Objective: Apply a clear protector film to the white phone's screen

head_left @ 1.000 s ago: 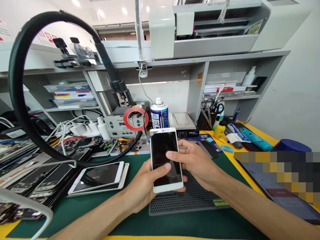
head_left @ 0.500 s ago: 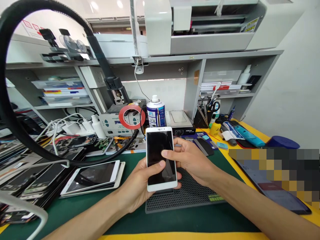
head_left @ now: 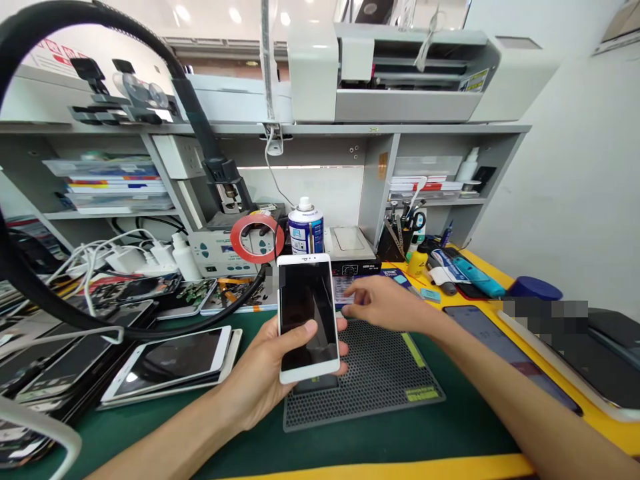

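A white smartphone (head_left: 305, 307) with a dark screen is held upright over the bench, its screen towards me. My left hand (head_left: 280, 357) grips it from below and behind, thumb on the glass and fingertips showing past the right edge. To the right of the phone, apart from it, hangs my right hand (head_left: 377, 303). Its fingers are loosely curled, with a gap between thumb and forefinger and nothing visible there. Beneath both hands lies a dark perforated mat (head_left: 370, 373). A dark flat piece (head_left: 316, 385) on the mat is partly hidden by the phone.
Left, a white tablet-like device (head_left: 175, 360) lies beside piled phones and screens (head_left: 100, 350). A black hose (head_left: 200, 120) arches over them. Behind stand a spray can (head_left: 306, 230), a red tape roll (head_left: 257, 238) and a tool holder (head_left: 393, 241). A large dark-screened device (head_left: 505, 353) lies right.
My right hand has let go of the phone and moved to its right. My left hand still holds the phone. The camera view has shifted to the right.
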{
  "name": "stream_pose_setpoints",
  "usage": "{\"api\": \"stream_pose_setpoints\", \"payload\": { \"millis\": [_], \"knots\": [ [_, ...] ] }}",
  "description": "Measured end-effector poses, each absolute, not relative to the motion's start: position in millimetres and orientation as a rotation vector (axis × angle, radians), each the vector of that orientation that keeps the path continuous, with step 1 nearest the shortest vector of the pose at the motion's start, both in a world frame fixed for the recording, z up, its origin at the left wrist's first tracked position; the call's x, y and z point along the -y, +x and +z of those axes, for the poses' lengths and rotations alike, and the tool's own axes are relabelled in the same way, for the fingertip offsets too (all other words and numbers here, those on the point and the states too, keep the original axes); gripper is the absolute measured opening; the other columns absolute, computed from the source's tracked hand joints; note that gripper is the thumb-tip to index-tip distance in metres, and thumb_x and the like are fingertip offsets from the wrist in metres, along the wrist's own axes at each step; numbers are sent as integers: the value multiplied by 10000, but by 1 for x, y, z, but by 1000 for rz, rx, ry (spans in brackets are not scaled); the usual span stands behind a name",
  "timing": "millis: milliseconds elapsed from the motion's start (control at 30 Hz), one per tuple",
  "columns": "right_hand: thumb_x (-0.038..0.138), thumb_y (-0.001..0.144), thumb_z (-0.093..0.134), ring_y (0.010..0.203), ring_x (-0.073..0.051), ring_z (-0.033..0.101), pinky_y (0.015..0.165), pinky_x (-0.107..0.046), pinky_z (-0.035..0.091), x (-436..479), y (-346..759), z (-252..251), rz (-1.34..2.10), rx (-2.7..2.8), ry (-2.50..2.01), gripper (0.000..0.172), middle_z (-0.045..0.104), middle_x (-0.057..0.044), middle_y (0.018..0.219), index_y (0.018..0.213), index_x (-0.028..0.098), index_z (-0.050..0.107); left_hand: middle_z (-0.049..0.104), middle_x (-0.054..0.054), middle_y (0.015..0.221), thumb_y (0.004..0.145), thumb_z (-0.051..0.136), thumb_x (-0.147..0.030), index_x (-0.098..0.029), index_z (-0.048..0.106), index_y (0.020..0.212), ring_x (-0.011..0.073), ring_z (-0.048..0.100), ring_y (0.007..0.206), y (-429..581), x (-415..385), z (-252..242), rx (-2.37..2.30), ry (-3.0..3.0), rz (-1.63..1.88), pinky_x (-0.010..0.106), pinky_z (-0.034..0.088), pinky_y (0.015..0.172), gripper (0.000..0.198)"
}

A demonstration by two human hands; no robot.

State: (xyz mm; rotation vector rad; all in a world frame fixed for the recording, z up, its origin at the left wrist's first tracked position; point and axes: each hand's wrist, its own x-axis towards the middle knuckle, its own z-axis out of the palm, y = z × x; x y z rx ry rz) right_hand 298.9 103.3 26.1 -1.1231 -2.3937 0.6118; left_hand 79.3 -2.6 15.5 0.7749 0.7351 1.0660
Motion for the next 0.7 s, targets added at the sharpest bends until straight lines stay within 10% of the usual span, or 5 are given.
{"api": "stream_pose_setpoints", "payload": {
  "millis": [200,433,700],
  "knots": [
    [143,828,634,750,-205,589,635,-300,364,-88,267,1,548,2380,-1037,169,660,-49,741,679,194,695,702,213,1265,941,683,-246,-108,686,1220,336,736,974,77,5,17,-721,783,1064,590,598,897,311],
    [387,948,647,717,-203,644,635,-326,496,-68,270,35,617,1733,-1012,197,727,-53,833,908,212,728,709,215,1250,929,707,-289,-120,682,1209,327,754,931,76,7,18,-724,801,1072,553,603,884,328],
    [111,916,624,780,-201,640,667,-343,540,-45,260,27,241,2072,-401,194,673,-77,870,1031,216,740,779,103,944,905,739,-261,-168,702,1146,285,769,833,70,5,15,-691,796,1111,487,631,819,260]
  ]
}}
